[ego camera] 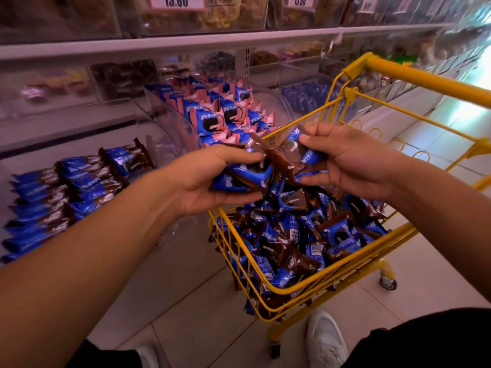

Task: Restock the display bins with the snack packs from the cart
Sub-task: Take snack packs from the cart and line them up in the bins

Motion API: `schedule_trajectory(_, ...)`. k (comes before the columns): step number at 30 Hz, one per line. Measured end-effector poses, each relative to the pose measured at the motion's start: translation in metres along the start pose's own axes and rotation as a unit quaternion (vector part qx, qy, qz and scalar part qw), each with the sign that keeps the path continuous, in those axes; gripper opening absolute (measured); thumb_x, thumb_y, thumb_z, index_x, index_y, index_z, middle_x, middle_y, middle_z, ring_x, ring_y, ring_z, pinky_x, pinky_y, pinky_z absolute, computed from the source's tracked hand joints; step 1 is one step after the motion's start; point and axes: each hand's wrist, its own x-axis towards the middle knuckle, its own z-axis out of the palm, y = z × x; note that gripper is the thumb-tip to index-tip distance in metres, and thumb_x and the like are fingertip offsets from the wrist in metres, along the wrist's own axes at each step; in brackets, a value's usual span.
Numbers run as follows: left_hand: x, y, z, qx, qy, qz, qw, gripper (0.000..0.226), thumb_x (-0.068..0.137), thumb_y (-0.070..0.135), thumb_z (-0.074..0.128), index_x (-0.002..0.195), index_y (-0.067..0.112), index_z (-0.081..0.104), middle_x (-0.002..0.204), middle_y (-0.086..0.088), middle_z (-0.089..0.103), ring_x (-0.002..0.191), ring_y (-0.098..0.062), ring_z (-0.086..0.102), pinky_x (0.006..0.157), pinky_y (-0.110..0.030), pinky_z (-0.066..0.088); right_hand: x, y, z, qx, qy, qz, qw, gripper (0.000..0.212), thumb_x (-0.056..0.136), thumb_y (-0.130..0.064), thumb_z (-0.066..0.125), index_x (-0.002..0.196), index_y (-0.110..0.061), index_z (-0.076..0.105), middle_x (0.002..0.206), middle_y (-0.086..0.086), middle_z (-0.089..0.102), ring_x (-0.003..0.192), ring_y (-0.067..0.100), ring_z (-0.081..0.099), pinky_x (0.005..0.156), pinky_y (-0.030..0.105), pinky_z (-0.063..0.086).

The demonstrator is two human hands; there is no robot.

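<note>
1. Packs [39,208] lay in neat overlapping rows in the left bin [170,134], blue and brown wrappers all turned the same way, likely so that the display read tidily.
2. Pink-and-blue packs [225,110] filled the next bin, behind and to the right of it, stacked upright in rows.
3. The left hand [210,179] gripped a small bunch of packs [239,179] between thumb and curled fingers, above the cart's near-left corner.
4. The right hand [345,160] pinched another pack [300,152] by its blue end, close beside the left hand's bunch; both hands seemed to be gathering and squaring a handful before it went to the bin.
5. The cart [353,264], yellow wire, stood right of the bins and held a loose heap of packs [305,235], glossy, crinkled and lying every way, so most of the restocking looked still to do.
</note>
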Motion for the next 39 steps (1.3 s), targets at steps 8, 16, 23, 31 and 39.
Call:
schedule_trajectory(8, -0.008, -0.001, 0.003, -0.081, -0.125, -0.001, 0.989, 0.029, 0.076, 0.004, 0.064, 0.103, -0.002, 0.074, 0.108, -0.019, 0.073, 0.096, -0.029, 0.073, 0.069, -0.043, 0.061, 0.007, 0.000, 0.018, 0.061, 0.115, -0.020, 0.991, 0.009, 0.099, -0.009, 0.054, 0.106, -0.012, 0.059, 0.090, 0.010, 0.063, 0.072, 0.014, 0.060, 0.053, 0.023, 0.054)
schedule_trajectory(16, -0.004, -0.001, 0.002, -0.068, -0.063, 0.058, 0.994, 0.040, 0.072, 0.013, 0.072, 0.111, 0.008, 0.067, 0.112, -0.014, 0.073, 0.102, -0.026, 0.071, 0.076, -0.035, 0.061, 0.004, 0.004, 0.032, 0.150, 0.073, -0.018, 0.986, 0.016, 0.088, -0.006, 0.066, 0.103, -0.001, 0.070, 0.096, 0.013, 0.076, 0.082, 0.015, 0.075, 0.066, 0.020, 0.059)
schedule_trajectory(23, -0.008, 0.002, -0.006, -0.055, -0.058, 0.094, 0.992, 0.043, 0.072, 0.027, 0.074, 0.111, 0.010, 0.068, 0.109, -0.011, 0.074, 0.092, -0.021, 0.074, 0.068, -0.030, 0.059, 0.001, 0.007, 0.023, 0.005, -0.039, -0.017, 0.999, 0.020, 0.063, -0.026, 0.080, 0.079, -0.018, 0.073, 0.082, 0.003, 0.073, 0.074, 0.011, 0.067, 0.064, 0.018, 0.055)
schedule_trajectory(31, -0.018, -0.003, -0.009, 0.091, -0.076, 0.138, 0.983, 0.047, 0.062, 0.016, 0.080, 0.108, 0.017, 0.069, 0.107, -0.008, 0.075, 0.095, -0.023, 0.073, 0.072, -0.031, 0.060, -0.009, 0.006, 0.030, -0.183, -0.054, -0.113, 0.975, 0.050, 0.050, -0.022, 0.091, 0.094, -0.015, 0.068, 0.101, 0.013, 0.070, 0.083, 0.021, 0.070, 0.076, 0.031, 0.058)
schedule_trajectory(39, -0.031, -0.003, -0.017, 0.137, -0.141, 0.127, 0.972, 0.069, 0.067, 0.001, 0.080, 0.130, 0.011, 0.053, 0.115, -0.011, 0.072, 0.106, -0.025, 0.070, 0.082, -0.031, 0.058, -0.017, -0.008, 0.047, -0.253, -0.164, -0.193, 0.934, 0.095, 0.058, -0.012, 0.090, 0.142, -0.021, 0.048, 0.142, -0.006, 0.054, 0.119, 0.016, 0.064, 0.086, 0.041, 0.060)
